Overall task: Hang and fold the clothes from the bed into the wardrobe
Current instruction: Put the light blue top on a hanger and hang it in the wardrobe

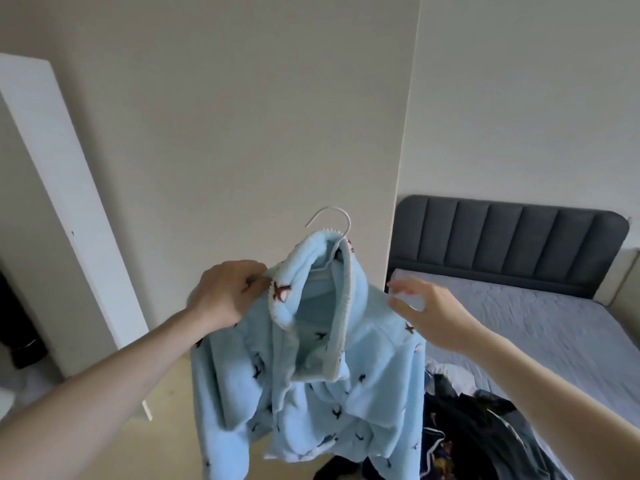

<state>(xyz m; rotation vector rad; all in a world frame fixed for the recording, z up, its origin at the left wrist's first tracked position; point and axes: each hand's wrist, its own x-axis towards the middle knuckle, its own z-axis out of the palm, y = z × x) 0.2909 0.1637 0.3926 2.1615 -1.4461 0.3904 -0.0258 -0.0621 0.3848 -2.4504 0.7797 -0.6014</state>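
Garment: pale blue fleece top [311,358] with small dark and reddish bird-like marks, held up in the air in front of me, on a hanger.
Hanger: white hook [330,220] stands above the collar, tip curving toward my left; the rest is buried in the fabric.
Garment axis: long axis runs down from the hook; collar up, hem down; body hangs in loose folds, open front facing me.
Garment place: in front of the beige wardrobe panel [242,133], just left of the panel's right edge; lower folds hang beside the clothes pile.
My left hand [227,292]: arm reaches up from lower left, back of hand to the camera, fingers curled and gripping the fabric at the garment's left shoulder, beside the collar.
My right hand [424,306]: arm comes in from lower right; fingers relaxed and a little spread, fingertips at the garment's right shoulder; blurred, so I cannot tell whether they touch the fabric.
Clothes pile [467,427]: dark garments heaped right of the hanging top, on the near end of the bed.
Bed [536,323]: grey sheet, dark padded headboard [502,237], right of the wardrobe panel.
White door [69,202]: open, far left of the wardrobe panel.
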